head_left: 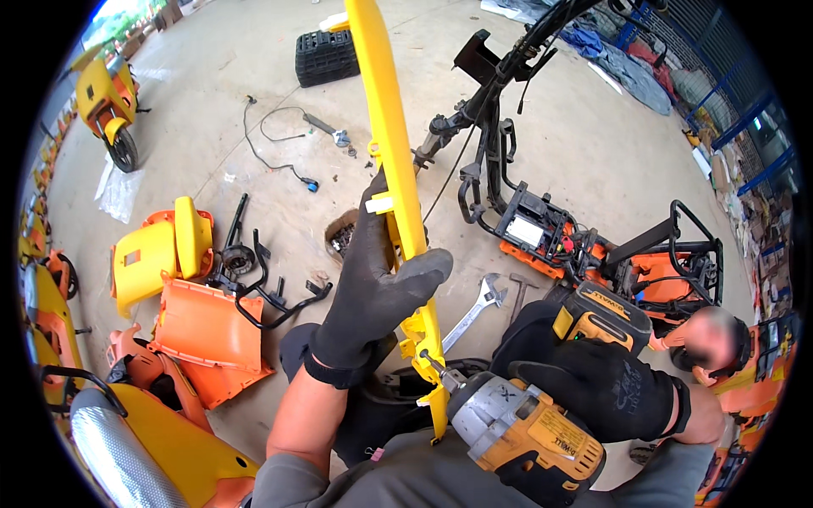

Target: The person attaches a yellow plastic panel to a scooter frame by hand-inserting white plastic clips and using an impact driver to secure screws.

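My left hand (368, 284), in a black glove, grips a long yellow plastic panel (394, 110) that stands upright in front of me. White pieces jut from the panel's left edge. In my right hand (605, 389), also gloved in black, is a yellow and grey cordless impact driver (529, 432). Its bit points left and meets the tabbed lower part of the panel; whether it sits in a screw is too small to tell. An adjustable wrench (476, 311) and a hammer (520, 295) lie on the floor beyond the driver.
A stripped scooter frame (500, 144) stands ahead to the right. Orange panels (207, 326), a yellow seat-like cover (144, 267) and a black rack lie left. A small box (341, 234) of fasteners, a corded tool (326, 129) and a black crate (327, 59) are farther off. Another person (716, 343) is at right.
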Tool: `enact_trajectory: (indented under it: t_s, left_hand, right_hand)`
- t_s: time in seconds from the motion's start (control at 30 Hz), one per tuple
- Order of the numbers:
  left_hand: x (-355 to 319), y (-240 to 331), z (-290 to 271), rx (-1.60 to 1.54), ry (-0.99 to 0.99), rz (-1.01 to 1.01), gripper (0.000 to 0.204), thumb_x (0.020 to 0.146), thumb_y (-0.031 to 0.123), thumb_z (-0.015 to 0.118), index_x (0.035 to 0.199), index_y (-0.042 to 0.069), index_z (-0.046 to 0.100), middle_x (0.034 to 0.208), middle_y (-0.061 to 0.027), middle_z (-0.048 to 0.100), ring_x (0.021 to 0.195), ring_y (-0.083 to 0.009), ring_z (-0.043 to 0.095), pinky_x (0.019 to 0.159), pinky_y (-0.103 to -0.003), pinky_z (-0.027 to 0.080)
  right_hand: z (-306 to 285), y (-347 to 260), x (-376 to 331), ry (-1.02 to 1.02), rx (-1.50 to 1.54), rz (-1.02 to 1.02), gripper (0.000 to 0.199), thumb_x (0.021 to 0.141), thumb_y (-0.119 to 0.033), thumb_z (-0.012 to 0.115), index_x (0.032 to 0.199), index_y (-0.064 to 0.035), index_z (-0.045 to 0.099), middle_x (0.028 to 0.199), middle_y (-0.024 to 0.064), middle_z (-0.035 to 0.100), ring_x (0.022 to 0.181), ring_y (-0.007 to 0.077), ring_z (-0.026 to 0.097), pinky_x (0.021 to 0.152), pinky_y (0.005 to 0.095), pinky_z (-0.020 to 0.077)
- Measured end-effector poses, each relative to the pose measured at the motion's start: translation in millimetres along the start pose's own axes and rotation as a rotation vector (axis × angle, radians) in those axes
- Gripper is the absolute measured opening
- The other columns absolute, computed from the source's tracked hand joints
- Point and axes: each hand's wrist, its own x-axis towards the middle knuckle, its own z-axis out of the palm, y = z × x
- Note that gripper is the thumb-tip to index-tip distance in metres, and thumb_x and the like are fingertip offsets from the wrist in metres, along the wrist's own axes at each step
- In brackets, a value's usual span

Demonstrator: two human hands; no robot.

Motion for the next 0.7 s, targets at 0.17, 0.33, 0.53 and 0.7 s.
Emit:
enact_trajectory:
  t_s: [0.17, 0.33, 0.53, 0.7]
  left_hand:
    - [-6.1, -2.7, -2.5, -0.008, 0.001, -0.038, 0.082, 0.076, 0.007, 0.070, 0.147, 0.004, 0.029, 0.119, -0.0080, 0.047, 0.103, -0.0164, 0.050, 0.089, -0.032, 0.047]
    - [-11.2, -0.2, 4.4, 0.094, 0.089, -0.012, 0.092, 0.075, 0.008, 0.074, 0.152, 0.001, 0.024, 0.127, -0.0114, 0.045, 0.113, -0.0201, 0.048, 0.098, -0.036, 0.043]
    - [-4.6, -9.1, 8.7, 0.291, 0.183, 0.080, 0.092, 0.075, 0.012, 0.077, 0.150, -0.003, 0.025, 0.133, -0.0178, 0.045, 0.123, -0.0271, 0.047, 0.106, -0.041, 0.039]
    - [1.0, -3.8, -4.2, 0.248, 0.278, 0.011, 0.079, 0.080, 0.015, 0.075, 0.145, -0.002, 0.032, 0.119, -0.0137, 0.052, 0.111, -0.0222, 0.054, 0.097, -0.037, 0.045]
  right_hand:
    - [-6.1, -3.5, -6.1, -0.044, 0.061, 0.048, 0.054, 0.078, -0.013, 0.072, 0.128, -0.0011, 0.059, 0.100, 0.0131, 0.064, 0.088, 0.0267, 0.068, 0.074, 0.0364, 0.0554]
    - [-6.6, 6.4, -9.8, -0.051, 0.213, 0.083, 0.053, 0.078, -0.017, 0.074, 0.127, -0.0031, 0.061, 0.105, 0.0138, 0.065, 0.095, 0.0298, 0.065, 0.080, 0.0374, 0.0532]
    - [-19.4, 15.4, -18.2, -0.021, 0.255, 0.088, 0.059, 0.078, -0.023, 0.074, 0.131, -0.0016, 0.057, 0.108, 0.0158, 0.064, 0.100, 0.0325, 0.063, 0.089, 0.0417, 0.0490]
    - [-41.4, 27.1, -21.9, -0.073, 0.241, 0.077, 0.045, 0.088, -0.012, 0.066, 0.131, -0.0029, 0.060, 0.114, 0.0142, 0.069, 0.106, 0.0256, 0.067, 0.095, 0.0339, 0.0510]
